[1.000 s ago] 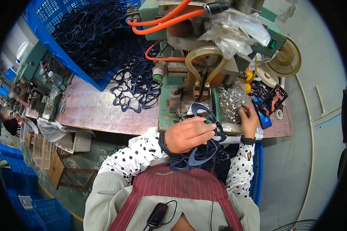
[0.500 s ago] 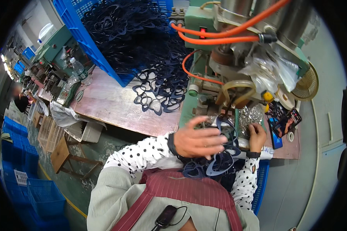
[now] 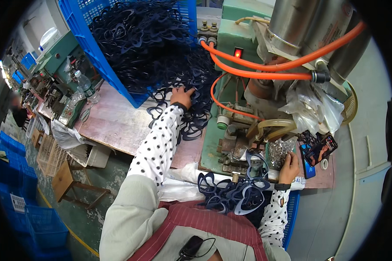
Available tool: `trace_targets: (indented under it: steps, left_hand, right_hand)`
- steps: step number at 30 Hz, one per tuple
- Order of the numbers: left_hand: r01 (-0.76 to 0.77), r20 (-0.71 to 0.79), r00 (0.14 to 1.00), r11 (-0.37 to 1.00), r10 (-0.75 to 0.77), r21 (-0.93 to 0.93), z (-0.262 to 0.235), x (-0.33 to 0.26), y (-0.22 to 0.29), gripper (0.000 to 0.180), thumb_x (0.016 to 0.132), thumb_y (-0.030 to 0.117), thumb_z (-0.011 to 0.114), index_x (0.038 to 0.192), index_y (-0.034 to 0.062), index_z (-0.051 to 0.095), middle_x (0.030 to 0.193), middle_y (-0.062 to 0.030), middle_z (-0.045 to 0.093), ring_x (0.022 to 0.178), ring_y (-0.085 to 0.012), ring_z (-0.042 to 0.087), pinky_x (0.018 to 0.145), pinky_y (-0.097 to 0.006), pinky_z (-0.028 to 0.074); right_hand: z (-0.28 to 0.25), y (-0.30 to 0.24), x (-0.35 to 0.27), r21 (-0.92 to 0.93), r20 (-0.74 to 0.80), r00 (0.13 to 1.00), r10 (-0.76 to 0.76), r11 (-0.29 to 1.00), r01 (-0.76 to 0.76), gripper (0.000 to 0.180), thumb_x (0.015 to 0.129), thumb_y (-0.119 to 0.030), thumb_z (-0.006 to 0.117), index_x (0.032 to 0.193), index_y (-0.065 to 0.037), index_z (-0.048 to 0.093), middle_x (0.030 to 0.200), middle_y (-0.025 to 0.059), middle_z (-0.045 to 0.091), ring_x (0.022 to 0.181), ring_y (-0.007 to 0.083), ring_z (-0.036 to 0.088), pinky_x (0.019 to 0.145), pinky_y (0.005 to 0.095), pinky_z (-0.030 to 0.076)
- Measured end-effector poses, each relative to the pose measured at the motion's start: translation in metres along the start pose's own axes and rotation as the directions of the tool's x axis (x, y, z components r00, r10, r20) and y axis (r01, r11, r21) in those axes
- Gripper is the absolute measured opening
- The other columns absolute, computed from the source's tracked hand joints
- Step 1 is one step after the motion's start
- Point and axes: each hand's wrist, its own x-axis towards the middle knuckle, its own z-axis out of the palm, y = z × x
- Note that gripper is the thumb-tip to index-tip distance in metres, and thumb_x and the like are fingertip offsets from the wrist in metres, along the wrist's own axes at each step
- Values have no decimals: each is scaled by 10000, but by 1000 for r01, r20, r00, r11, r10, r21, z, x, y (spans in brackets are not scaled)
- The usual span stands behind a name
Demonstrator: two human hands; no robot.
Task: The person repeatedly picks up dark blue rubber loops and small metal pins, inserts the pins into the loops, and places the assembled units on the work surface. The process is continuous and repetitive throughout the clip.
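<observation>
My left hand (image 3: 181,95) reaches forward onto a heap of dark navy flat looped pieces (image 3: 148,56) spilling from a blue crate. Its fingers are spread over the pieces, and no grip shows. Beside the small shiny metal parts (image 3: 279,152), my right hand (image 3: 289,168) rests with its fingers bent together; whatever they hold is too small to make out. One navy looped piece (image 3: 265,175) hangs at the front of a green press machine (image 3: 211,145), close to my right hand. More looped pieces (image 3: 213,193) lie bunched at the table's front edge, above my lap.
The blue crate (image 3: 113,71) lies tipped at the back. Orange hoses (image 3: 265,75) arch across the press. Two phones (image 3: 318,150) and a tape roll (image 3: 324,164) sit at the right. A bottle (image 3: 86,86) and scissors (image 3: 85,114) are at the left, with a wooden stool (image 3: 69,182) below.
My left hand has moved from in front of the press forward and left onto the heap. My right hand stays by the metal parts. The press's red light now glows, and the view has shifted slightly.
</observation>
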Motion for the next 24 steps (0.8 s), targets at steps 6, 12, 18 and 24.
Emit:
trace_targets:
  steps: [6,12,18,24]
  left_hand:
    - [-275,-159,955,945,249,-174,-36,-85,-8,404,787,29,621,1178,119,672,963,-127,613,890,-328,556,798,-408,485]
    - [-403,-210,900,913,382,-64,-92,-103,-5,179,760,118,711,936,89,693,1213,-96,594,1150,-321,520,913,-457,404]
    - [-157,-338,941,845,-29,-511,-107,-101,10,92,876,133,631,896,44,642,873,-69,673,851,-225,618,780,-358,453]
    - [-90,-275,937,612,-216,-786,-137,-130,72,159,944,158,636,982,8,599,780,-71,659,638,-125,608,594,-252,475]
  right_hand:
    - [8,11,-1,78,9,994,107,991,-107,144,924,-102,593,1029,-31,662,855,115,687,735,226,661,695,338,504]
    - [-6,-29,9,187,53,997,-51,982,40,116,821,-27,686,931,-40,721,881,88,677,779,201,615,713,293,478]
    - [-28,-123,5,512,349,932,-97,853,-103,191,823,21,676,1011,29,704,884,20,667,774,87,578,698,209,444]
    - [-16,-158,-5,557,442,897,21,777,-293,345,735,-29,751,1064,-16,645,801,25,685,571,15,392,496,198,308]
